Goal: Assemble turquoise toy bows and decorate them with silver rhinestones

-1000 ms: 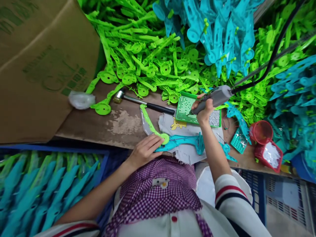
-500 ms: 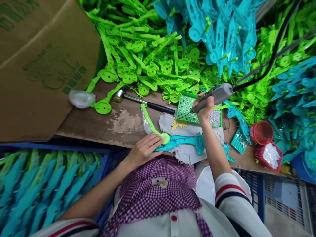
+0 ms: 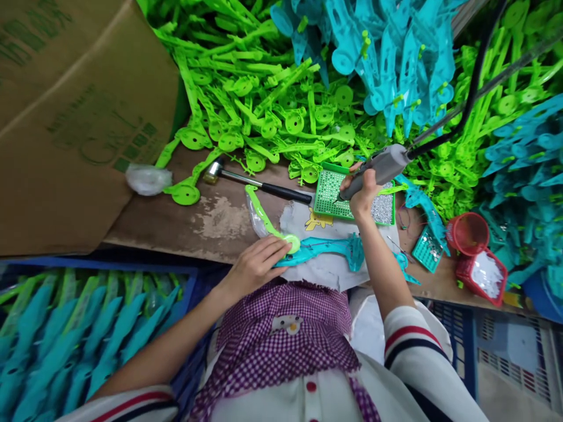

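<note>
My right hand (image 3: 363, 192) is closed round a grey powered screwdriver (image 3: 382, 167) whose black cable runs up and right. Its tip rests over a green perforated tray (image 3: 329, 193) holding small silver screws. My left hand (image 3: 258, 264) lies with fingers flat on a joined toy piece: a green plastic arm (image 3: 264, 217) with a round end and a teal plastic piece (image 3: 325, 247), both lying on a white cloth (image 3: 328, 266) at the bench's near edge.
A hammer (image 3: 257, 183) lies on the wooden bench (image 3: 211, 220). Heaps of green parts (image 3: 272, 99) and teal parts (image 3: 387, 53) fill the back. A cardboard box (image 3: 74, 117) stands at left, red cups (image 3: 477, 255) at right, a blue crate of finished pieces (image 3: 79, 334) lower left.
The screwdriver tip has stayed over the green screw tray, shifting only slightly. My left hand has kept still on the joined piece.
</note>
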`<state>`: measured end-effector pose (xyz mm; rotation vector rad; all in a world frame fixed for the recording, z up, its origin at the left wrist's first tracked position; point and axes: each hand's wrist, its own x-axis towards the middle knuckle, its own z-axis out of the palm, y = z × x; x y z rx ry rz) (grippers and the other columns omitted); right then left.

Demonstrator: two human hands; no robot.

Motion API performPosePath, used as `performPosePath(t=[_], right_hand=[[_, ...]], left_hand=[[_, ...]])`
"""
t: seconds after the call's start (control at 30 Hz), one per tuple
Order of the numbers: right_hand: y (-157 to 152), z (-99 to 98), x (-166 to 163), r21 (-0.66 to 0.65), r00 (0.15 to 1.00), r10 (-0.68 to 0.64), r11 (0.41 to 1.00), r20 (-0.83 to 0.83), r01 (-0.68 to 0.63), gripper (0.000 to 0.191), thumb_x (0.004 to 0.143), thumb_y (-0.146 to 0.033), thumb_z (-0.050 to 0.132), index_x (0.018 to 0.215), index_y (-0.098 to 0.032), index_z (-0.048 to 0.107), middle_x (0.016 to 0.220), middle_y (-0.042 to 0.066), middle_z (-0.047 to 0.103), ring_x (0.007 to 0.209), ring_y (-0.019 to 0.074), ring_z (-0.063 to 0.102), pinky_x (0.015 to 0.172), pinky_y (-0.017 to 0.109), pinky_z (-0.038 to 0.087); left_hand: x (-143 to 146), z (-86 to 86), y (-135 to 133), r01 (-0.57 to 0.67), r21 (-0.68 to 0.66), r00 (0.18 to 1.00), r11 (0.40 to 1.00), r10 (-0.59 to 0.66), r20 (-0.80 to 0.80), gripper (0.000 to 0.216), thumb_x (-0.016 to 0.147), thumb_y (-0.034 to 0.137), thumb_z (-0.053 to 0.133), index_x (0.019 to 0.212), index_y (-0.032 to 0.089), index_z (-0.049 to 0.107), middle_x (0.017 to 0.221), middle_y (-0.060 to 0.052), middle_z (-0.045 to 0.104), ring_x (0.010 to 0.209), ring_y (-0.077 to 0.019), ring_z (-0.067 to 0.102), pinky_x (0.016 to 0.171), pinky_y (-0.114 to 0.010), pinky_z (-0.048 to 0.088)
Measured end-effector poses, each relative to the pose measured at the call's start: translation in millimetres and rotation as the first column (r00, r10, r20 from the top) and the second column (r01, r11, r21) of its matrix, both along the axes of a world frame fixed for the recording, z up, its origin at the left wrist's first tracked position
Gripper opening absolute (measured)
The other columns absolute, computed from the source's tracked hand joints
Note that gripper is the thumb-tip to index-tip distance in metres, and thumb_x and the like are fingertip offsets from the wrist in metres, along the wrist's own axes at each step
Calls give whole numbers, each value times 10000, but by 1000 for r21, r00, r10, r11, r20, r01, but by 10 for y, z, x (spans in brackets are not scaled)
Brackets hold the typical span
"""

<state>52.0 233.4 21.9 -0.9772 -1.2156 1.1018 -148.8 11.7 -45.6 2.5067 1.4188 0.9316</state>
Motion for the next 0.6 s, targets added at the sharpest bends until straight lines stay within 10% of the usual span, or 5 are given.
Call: performPosePath(t=[0.17, 0.6], right_hand=[[-13, -1, 2, -5, 999, -37, 999, 0, 37, 557, 754, -793, 496, 764, -240, 558, 493, -69, 458, 396, 111, 514, 416, 256, 405], [-23, -36, 2, 14, 997, 12, 1000, -77, -11, 508, 746, -743, 579, 756, -235, 566, 478, -69, 466, 384, 114, 502, 415, 260, 396]], left_hand=[[5, -169, -74, -10, -1, 999, 1000, 10, 37, 580, 891, 260, 708, 1435, 179, 523, 1274, -131, 673, 1235, -296, 601, 1082, -508, 512], [-46, 124, 100, 15, -228, 982, 973, 29, 186, 235, 985, 252, 576, 1160, 185, 720, 1039, -75, 716, 1026, -208, 637, 954, -390, 528]])
